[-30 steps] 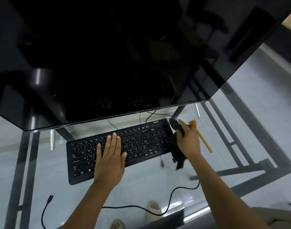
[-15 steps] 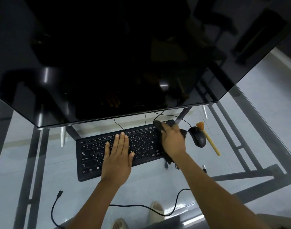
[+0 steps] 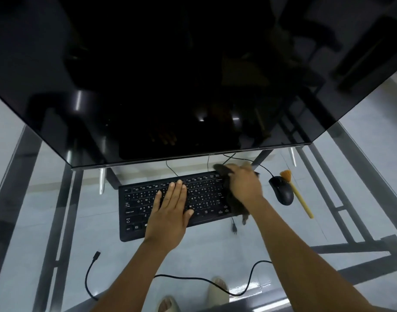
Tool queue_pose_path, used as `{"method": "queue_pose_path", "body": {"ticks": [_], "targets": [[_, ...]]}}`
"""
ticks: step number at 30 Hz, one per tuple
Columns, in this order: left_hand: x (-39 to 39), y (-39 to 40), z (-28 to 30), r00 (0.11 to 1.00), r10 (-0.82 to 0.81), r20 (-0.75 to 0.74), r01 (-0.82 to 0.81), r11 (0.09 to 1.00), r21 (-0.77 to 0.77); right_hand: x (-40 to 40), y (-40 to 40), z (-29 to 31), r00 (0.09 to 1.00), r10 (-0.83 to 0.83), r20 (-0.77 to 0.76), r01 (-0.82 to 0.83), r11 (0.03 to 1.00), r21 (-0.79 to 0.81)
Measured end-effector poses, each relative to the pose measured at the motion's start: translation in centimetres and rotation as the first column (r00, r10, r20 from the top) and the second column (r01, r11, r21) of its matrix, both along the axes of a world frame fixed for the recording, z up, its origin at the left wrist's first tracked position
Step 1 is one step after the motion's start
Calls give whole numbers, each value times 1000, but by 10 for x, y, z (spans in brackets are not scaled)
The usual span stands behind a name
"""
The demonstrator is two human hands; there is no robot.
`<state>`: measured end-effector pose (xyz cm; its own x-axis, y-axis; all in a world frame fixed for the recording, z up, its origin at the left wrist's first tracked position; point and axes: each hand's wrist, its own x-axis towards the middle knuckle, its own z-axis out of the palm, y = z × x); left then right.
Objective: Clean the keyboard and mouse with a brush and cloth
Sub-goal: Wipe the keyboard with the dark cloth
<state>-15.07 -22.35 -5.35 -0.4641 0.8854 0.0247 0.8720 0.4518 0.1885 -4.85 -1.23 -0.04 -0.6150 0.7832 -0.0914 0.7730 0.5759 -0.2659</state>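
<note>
A cable (image 3: 206,281) snakes across the floor under the glass desk (image 3: 46,199). The left hand (image 3: 170,210) lies flat, fingers straight, on the keyboard (image 3: 134,206). The right hand (image 3: 245,184) grips a dark cloth (image 3: 234,203) over the keyboard's right end. The mouse (image 3: 282,190) sits just right, the brush (image 3: 299,197) touching it. Beyond looms the dark monitor (image 3: 170,75).

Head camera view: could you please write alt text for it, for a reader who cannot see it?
A right hand wipes a dark cloth over the right end of a black keyboard on a glass desk, while the left hand lies flat on the keys. A black mouse and a brush lie to the right.
</note>
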Motion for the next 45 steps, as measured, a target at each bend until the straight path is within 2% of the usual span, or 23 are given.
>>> {"method": "queue_pose_path", "body": {"ticks": [1, 2, 5, 7, 10, 12, 14, 17, 19, 20, 23, 25, 27, 30, 31, 34, 35, 37, 39, 40, 43, 44, 45], "targets": [[-2, -2, 0, 1000, 0, -5, 0, 1000, -2, 1, 3, -1, 998, -61, 2, 61, 998, 7], [-2, -2, 0, 1000, 5, -8, -5, 1000, -6, 0, -2, -1, 999, -45, 3, 45, 998, 35], [-1, -2, -2, 1000, 28, 4, -28, 1000, -8, -17, -36, -3, 962, 268, -44, -266, 962, 59], [0, -2, -1, 1000, 20, 18, -19, 1000, -6, -14, -35, -4, 941, 337, -42, -333, 940, 75], [-2, -1, -1, 1000, 8, 11, -8, 1000, 5, 10, 5, 1, 996, 90, 11, -91, 994, 61], [-3, -3, -1, 1000, 13, 17, -13, 1000, 4, 27, 26, 4, 993, -117, 33, 115, 992, 53], [-2, -3, -2, 999, 20, 28, -19, 1000, -1, 25, 24, 5, 978, -207, 4, 207, 978, 5], [1, -2, -2, 998, 35, 49, -35, 999, 4, -2, -13, 0, 1000, 1, -13, -1, 1000, -6], [1, 0, -2, 998, 30, 55, -31, 999, 8, -15, -38, -2, 974, 216, -63, -217, 976, -20], [0, 0, -1, 998, 23, 55, -23, 1000, 4, -18, -41, -2, 964, 256, -78, -259, 965, -33], [-3, -6, -1, 998, 40, 57, -40, 999, -8, -16, -29, -1, 992, 106, -73, -110, 992, -58], [-7, -17, 1, 989, 125, 76, -127, 992, 10, -17, -32, -2, 999, 34, -31, -35, 998, -58], [-10, -33, 2, 970, 227, 91, -232, 972, 45, -23, -57, -3, 992, 120, -47, -122, 990, -64], [-15, -55, 6, 925, 345, 161, -357, 933, 51, -27, -98, -4, 908, 409, -86, -416, 906, -82], [-18, -62, 7, 908, 375, 184, -389, 920, 46, -29, -100, -3, 896, 433, -99, -441, 894, -76], [-28, -77, 7, 876, 412, 253, -434, 900, 39, -40, -91, -5, 970, 204, -128, -216, 973, -82], [-30, -80, 7, 872, 399, 283, -429, 902, 51, -41, -95, -5, 973, 190, -127, -200, 977, -69], [-34, -86, 5, 866, 356, 350, -409, 908, 89, -44, -119, -5, 916, 384, -118, -394, 916, -71], [-37, -91, 4, 864, 306, 399, -382, 916, 124, -45, -134, -4, 790, 602, -116, -612, 783, -110], [-38, -93, 4, 864, 284, 417, -371, 918, 143, -51, -128, -1, 776, 622, -105, -631, 769, -101], [-46, -101, 5, 842, 222, 492, -353, 916, 190, -77, -101, 0, 932, 338, -128, -346, 937, -46], [-48, -103, 6, 832, 204, 515, -349, 916, 201, -81, -103, 1, 948, 297, -114, -303, 952, -40], [-51, -106, 7, 824, 189, 534, -345, 915, 209, -85, -114, 2, 935, 341, -93, -345, 938, -39]]}}
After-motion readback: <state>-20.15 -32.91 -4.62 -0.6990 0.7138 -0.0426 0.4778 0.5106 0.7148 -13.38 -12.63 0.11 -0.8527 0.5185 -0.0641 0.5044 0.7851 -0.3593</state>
